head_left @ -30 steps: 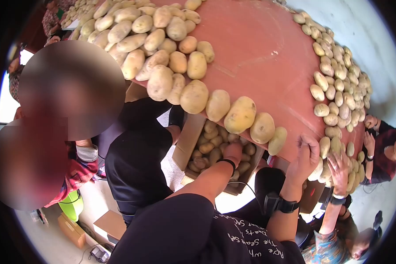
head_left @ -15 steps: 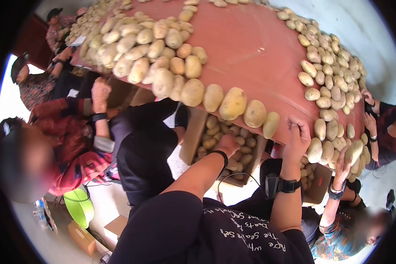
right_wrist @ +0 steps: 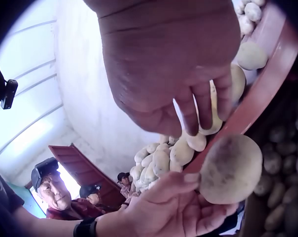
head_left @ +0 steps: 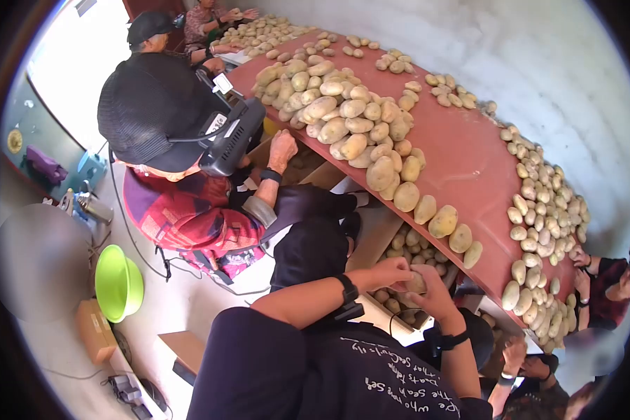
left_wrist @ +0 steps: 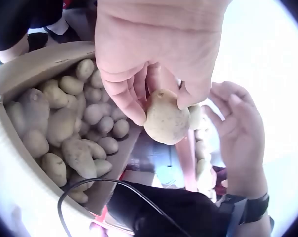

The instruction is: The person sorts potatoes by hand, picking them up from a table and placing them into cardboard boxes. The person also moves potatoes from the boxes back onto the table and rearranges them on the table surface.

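Observation:
My left hand [head_left: 397,273] pinches a pale potato [head_left: 417,283] between fingers and thumb, just above an open cardboard box [head_left: 381,231] full of potatoes under the table's edge. The left wrist view shows that potato [left_wrist: 166,123] held in the left hand [left_wrist: 161,107], with the box [left_wrist: 20,74] at the left. My right hand [head_left: 434,292] is right beside the potato, fingers relaxed and spread [left_wrist: 232,118]. In the right wrist view the right hand [right_wrist: 198,113] hangs just above the potato [right_wrist: 231,170], apart from it.
A long red table [head_left: 462,157] carries rows of potatoes [head_left: 350,119] on both sides. A person in a black cap and red plaid shirt [head_left: 182,203] crouches at the left, beside a green bowl [head_left: 117,282]. Other people's hands [head_left: 581,259] work at the right.
My left hand has come up out of the box holding a potato. My right hand has left the table's edge and moved beside it. The head view has swung left.

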The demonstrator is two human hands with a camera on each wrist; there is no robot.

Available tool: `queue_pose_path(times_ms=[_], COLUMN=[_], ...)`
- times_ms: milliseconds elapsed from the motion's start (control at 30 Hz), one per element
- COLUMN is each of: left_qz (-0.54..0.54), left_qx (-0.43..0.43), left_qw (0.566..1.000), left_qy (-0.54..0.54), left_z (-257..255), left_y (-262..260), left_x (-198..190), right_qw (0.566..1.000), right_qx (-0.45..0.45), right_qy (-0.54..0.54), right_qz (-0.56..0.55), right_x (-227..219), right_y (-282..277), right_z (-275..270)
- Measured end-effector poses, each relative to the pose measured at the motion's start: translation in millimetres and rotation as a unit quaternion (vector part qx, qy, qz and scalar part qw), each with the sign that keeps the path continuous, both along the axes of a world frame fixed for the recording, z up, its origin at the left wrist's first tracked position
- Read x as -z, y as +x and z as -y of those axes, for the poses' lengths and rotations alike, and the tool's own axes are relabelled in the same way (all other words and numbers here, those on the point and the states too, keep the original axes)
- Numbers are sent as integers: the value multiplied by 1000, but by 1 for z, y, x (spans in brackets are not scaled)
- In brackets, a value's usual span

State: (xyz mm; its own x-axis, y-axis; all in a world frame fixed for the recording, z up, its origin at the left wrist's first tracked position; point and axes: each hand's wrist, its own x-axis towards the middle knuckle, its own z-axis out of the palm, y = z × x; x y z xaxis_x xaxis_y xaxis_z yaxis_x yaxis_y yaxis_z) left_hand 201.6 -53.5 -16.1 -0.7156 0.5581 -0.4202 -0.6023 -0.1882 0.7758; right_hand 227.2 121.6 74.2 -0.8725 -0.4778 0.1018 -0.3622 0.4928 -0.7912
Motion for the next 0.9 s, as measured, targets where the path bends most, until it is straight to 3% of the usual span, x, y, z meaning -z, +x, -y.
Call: queue_pose_path(times_ms=[67,167,267,367,433,500,633,733,767,833,900], left_qz=[22,30,68,51,24,29,67,51,46,29,17], left_qx=[31,108,109,62,12,-46,-99,-107,-98,-92,-87], left_qw=[999,992,990,997,993,975,881,853,839,854,866], left_qy=[-19,-62,-57,8,114,215,458,509,534,510,491], left_z=[17,42,62,96,129,162,200,201,201,198,201], left_y=[11,18,17,10,1,-6,-3,-1,-1,-5,-10], left_x=[-11,-35,-53,-76,-75,-77,-64,-43,-38,-41,-43], right_qw=[1000,990,979,969,961,938,965,964,964,937,954], right_qx=[-16,-43,-36,14,107,200,213,256,252,236,181], right_qy=[19,9,52,-39,-13,-16,-9,20,88,222,239], right_qz=[14,137,196,242,255,283,156,68,1,-130,-32], right_x=[2,14,9,26,-26,-44,-17,-13,-10,-3,-4], right_y=[6,8,-2,-34,-54,-84,-174,-213,-221,-228,-225], right_z=[6,12,14,2,16,23,19,35,41,54,65])
